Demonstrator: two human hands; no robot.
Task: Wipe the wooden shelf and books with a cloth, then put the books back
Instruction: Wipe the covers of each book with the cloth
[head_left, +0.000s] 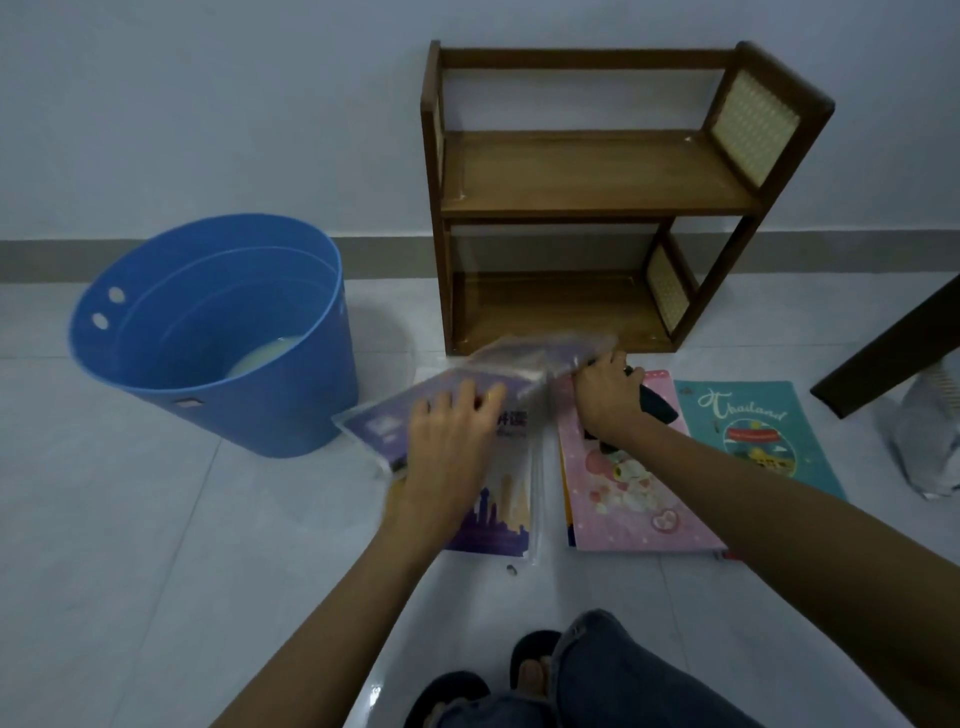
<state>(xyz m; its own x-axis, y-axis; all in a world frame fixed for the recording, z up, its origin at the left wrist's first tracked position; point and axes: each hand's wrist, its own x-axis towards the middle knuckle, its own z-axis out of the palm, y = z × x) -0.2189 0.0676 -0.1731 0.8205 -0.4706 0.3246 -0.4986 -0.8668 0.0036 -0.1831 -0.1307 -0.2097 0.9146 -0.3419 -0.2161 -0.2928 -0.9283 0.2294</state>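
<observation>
A two-tier wooden shelf (587, 176) stands bare against the wall. My left hand (447, 441) holds the near edge of a purple book in a plastic sleeve (483, 384), lifted and tilted over another purple-and-white book (506, 514) on the floor. My right hand (605, 392) grips a dark cloth (657, 405) at the lifted book's far end. A pink book (623, 499) and a teal "Thailand" book (753, 431) lie flat to the right.
A blue plastic bucket (218, 332) with pale water stands at the left. A dark wooden leg (898, 353) and a white bag (930, 447) are at the right. My knees and sandals (530, 670) are at the bottom.
</observation>
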